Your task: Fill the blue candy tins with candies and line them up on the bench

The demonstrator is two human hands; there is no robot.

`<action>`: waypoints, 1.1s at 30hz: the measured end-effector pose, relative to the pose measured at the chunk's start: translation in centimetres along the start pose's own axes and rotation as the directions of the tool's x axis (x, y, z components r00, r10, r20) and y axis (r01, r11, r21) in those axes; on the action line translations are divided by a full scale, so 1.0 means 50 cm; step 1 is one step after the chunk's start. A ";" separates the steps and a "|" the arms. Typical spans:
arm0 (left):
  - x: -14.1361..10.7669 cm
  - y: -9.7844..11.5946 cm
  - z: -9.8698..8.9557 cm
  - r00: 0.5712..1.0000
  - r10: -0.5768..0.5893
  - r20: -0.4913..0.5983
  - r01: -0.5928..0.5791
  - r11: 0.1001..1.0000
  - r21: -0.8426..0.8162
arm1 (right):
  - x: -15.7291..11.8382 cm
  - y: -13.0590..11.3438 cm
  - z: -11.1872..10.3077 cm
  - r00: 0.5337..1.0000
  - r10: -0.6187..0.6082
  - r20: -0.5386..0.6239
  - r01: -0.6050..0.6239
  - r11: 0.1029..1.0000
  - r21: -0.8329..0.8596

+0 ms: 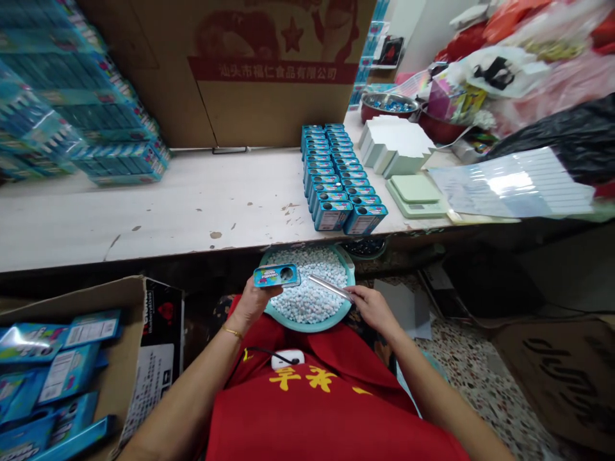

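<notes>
My left hand [254, 299] is closed around a blue candy tin [275, 276], its printed lid side with a dark round spot facing up. Below it, a teal basin [350, 269] full of small pale candies [307, 301] rests at my lap. My right hand [372, 307] grips the near end of a slim, shiny metal scoop [330, 287]. The scoop's far end lies over the candies, close to the tin but apart from it. Its tip is too small to make out clearly.
Two rows of blue tins [336, 176] stand on the white table [216, 205], beside a pale green scale [417, 194] and white card stacks [396, 144]. An open carton [129, 358] with more tins is at lower left. A large cardboard box [269, 102] stands behind.
</notes>
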State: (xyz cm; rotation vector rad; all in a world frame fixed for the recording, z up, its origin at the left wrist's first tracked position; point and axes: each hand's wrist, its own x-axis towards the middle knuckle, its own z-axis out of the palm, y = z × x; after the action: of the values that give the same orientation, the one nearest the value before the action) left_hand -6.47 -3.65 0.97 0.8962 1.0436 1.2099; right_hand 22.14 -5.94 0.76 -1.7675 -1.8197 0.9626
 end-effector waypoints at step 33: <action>0.294 0.107 -0.090 0.808 0.522 -0.273 -0.155 0.636 0.756 | -0.035 0.010 0.097 0.981 0.174 0.082 -0.191 0.937 0.293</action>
State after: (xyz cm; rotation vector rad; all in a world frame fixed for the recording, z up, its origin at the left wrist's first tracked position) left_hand -11.68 11.67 2.60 1.5063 1.8856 1.4094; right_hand 19.16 -8.56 -2.57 -1.7525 -1.4632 1.2959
